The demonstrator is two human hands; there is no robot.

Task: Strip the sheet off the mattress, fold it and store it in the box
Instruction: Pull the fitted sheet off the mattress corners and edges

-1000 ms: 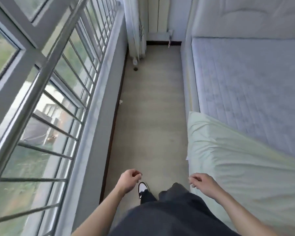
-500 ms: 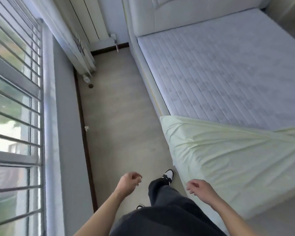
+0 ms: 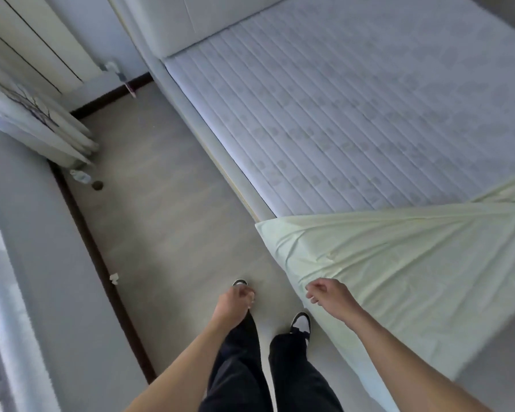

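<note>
Now both hands hang w/ fingers loosely curled, holding nothing: left hand [image 3: 232, 304] over bare floor [image 3: 167, 221], right hand [image 3: 330, 295] just beside sheet [image 3: 399, 263] edge. Beyond fingertips, sheet covers only mattress [image 3: 339, 114] near end; curtain [image 3: 33, 123] far left.

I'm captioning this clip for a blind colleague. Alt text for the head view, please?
A pale green sheet covers only the near end of a bare quilted mattress. The left hand and right hand, loosely curled, hold nothing.

Pale floor [image 3: 167, 221], gathered curtain [image 3: 39, 126], radiator [image 3: 33, 46], dark skirting [image 3: 101, 263].
</note>
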